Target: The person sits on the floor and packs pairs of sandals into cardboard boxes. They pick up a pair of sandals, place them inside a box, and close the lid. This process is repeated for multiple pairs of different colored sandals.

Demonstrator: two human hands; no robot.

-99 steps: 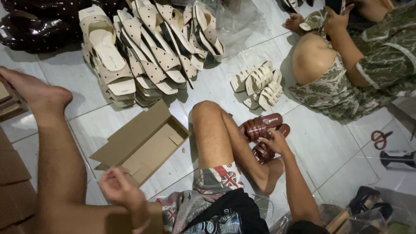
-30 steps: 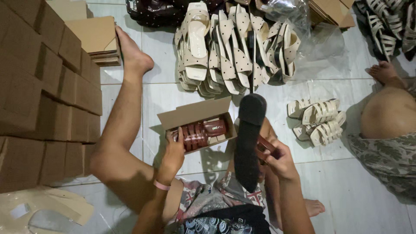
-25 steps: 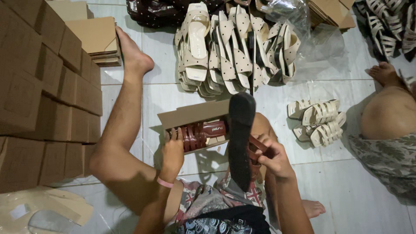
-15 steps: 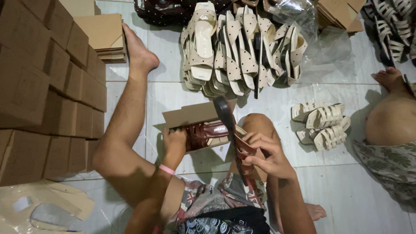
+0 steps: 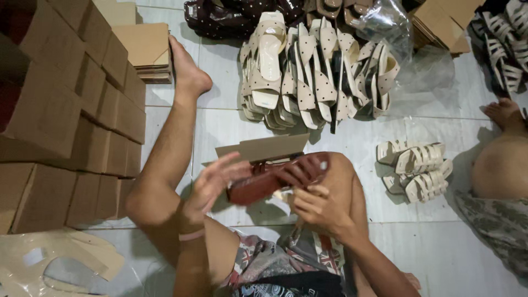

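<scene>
I sit on a tiled floor with my legs spread. My left hand and my right hand both hold a dark red sandal lying sideways, just above an open cardboard shoe box. The left hand grips the sandal's near end with the fingers spread over it. The right hand supports it from below, by my right knee. The box's inside is mostly hidden behind the sandal and my hands.
A wall of stacked cardboard boxes stands at my left. Rows of cream dotted sandals lie ahead, dark ones behind them. A few cream strappy sandals lie to the right, next to another person's leg.
The sandal held upright with its dark sole showing has been turned flat over the box. My left hand moved from the box onto the sandal. The view shifted slightly.
</scene>
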